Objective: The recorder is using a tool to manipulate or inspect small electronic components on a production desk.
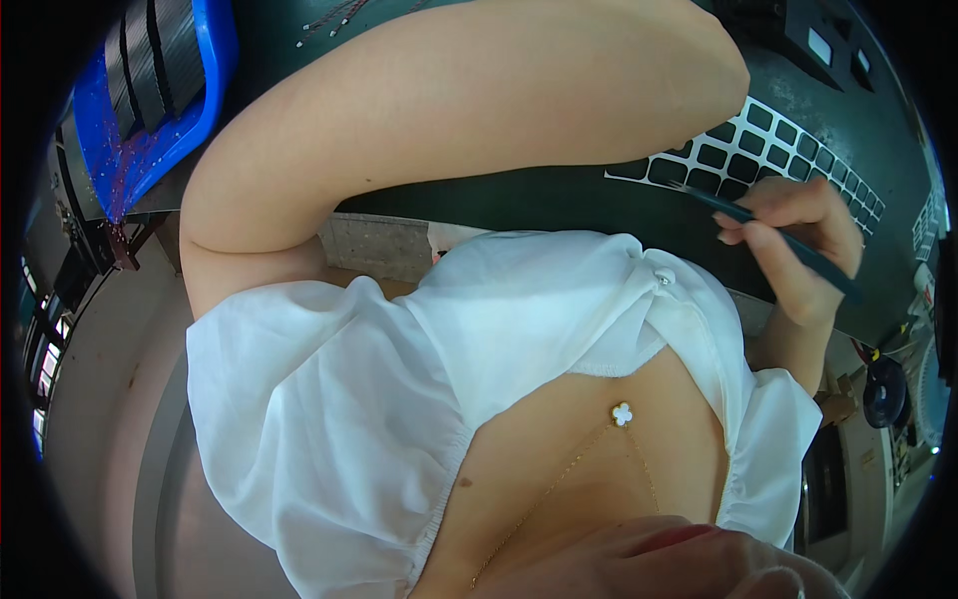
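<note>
My right hand (pixel 813 235) is closed around a pair of dark teal tweezers (pixel 717 204), held like a pen. Their fine tips point left, over the lower edge of a sheet (pixel 743 155) with a white grid and dark rounded squares. Whether the tips touch the sheet I cannot tell. My left arm reaches across the far side of the table from left to right. At its end my left hand (pixel 699 65) is over or just beyond the sheet's upper left part. Its fingers are hidden behind the back of the hand and wrist, so what it holds does not show.
A blue bin (pixel 218 70) at the far left holds grey-black flat pieces and thin reddish wires. More thin wires (pixel 344 18) lie on the dark green table (pixel 479 195) beyond my arm. A black device (pixel 788 40) stands at the far right. Below the right table edge is a black round object (pixel 884 394).
</note>
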A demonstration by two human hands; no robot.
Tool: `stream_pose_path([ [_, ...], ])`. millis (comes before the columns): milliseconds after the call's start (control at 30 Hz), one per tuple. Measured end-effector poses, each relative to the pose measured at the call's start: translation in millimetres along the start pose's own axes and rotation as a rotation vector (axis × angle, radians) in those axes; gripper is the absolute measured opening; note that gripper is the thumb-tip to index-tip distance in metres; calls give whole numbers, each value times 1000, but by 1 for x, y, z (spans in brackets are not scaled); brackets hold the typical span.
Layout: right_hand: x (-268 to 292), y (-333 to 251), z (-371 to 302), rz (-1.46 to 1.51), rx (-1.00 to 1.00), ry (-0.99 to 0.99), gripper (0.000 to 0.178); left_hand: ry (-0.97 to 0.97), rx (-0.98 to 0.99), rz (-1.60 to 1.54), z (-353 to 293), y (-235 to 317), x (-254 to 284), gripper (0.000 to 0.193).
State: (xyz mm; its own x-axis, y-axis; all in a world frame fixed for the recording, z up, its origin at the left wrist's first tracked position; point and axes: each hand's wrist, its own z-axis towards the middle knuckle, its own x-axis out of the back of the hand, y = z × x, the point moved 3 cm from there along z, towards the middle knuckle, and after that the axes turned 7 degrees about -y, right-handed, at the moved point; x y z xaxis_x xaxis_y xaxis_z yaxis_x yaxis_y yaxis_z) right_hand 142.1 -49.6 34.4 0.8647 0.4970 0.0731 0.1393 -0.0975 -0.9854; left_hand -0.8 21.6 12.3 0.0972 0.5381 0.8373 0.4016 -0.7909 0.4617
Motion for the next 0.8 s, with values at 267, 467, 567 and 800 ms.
stream_pose_path([
  [267, -4, 5, -1, -128, 34, 35, 14, -5, -8, -10, -11, 1, 0, 12],
  [467, -7, 4, 0, -208, 45, 6, 14, -3, 3, -13, -5, 0, -2, 12],
  [567, -7, 3, 0, -264, 68, -89, 13, -2, 1, -13, -16, 5, 0, 12],
  [800, -6, -12, 5, -75, 253, -113, 14, 7, -30, -1, 7, 5, 2, 12],
])
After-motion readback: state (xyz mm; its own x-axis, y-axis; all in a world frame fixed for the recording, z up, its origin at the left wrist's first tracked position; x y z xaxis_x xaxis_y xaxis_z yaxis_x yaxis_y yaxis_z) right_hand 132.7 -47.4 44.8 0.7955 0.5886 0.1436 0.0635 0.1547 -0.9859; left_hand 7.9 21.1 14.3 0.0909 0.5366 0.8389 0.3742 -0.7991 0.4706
